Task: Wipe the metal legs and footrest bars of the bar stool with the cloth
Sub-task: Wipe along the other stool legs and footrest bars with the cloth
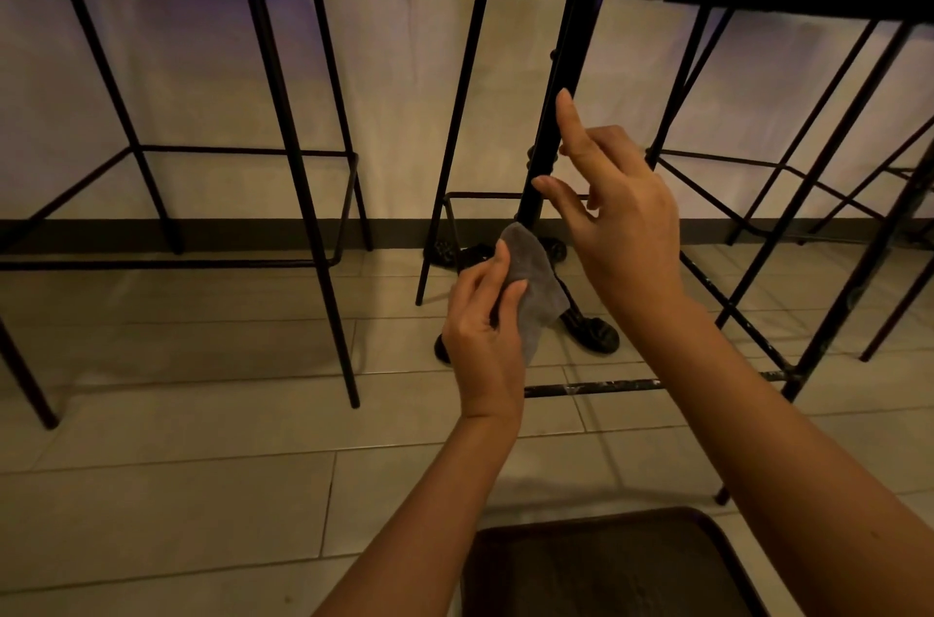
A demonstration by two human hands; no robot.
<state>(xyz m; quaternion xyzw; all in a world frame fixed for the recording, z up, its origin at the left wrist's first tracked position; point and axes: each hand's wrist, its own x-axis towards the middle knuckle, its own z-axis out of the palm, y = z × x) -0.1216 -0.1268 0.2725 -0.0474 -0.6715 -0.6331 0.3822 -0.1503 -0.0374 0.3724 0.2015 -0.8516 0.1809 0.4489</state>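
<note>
Two hands: left hand (pixel 485 328) pinches the grey cloth (pixel 530 282), right hand (pixel 616 217) spread loose beside a black leg (pixel 556 111).

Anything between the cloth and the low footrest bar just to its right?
Nothing visible. The left hand holds the cloth just above and left of the footrest bar; only open floor lies between.

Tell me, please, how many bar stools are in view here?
3 at least: one bar stool at left, one in the centre behind the hands, one at right. Further legs at the far right edge may belong to another.
</note>
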